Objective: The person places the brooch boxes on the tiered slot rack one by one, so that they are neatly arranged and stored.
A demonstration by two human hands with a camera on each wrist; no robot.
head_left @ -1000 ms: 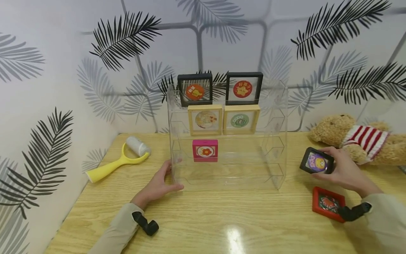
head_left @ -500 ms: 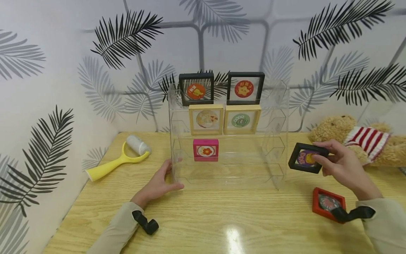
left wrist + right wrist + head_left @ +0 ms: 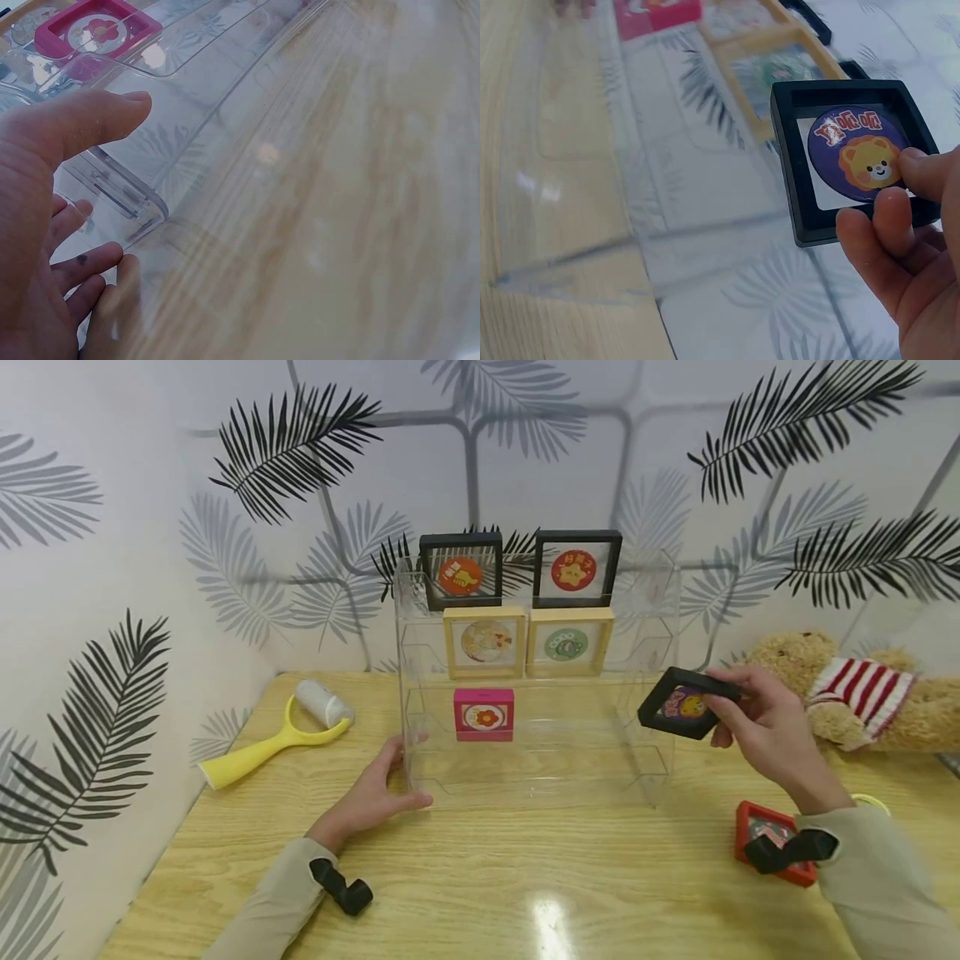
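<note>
A clear display rack (image 3: 570,777) stands on the table, its tiers bearing two black frames (image 3: 577,568), two pale wooden-coloured frames (image 3: 570,643) and a pink frame (image 3: 483,714). My left hand (image 3: 371,797) holds the rack's lower left side, thumb across the front and fingers along the side; the left wrist view shows the thumb (image 3: 97,124) near its clear edge. Off the rack's right side, my right hand (image 3: 772,731) pinches a tilted black photo frame (image 3: 660,706). Inside that frame is a purple round badge (image 3: 859,154) with a yellow bear-like face.
A red frame (image 3: 742,843) lies on the table at the right, partly covered by the right wrist's camera mount. Behind the right hand lies a teddy bear (image 3: 862,702) in a striped top. A yellow-handled roller (image 3: 255,756) lies left of the rack. The patterned wall rises behind.
My right hand has carried the black frame left and upward, close to the rack's right side, and the frame has turned. The left hand stays at the rack.
</note>
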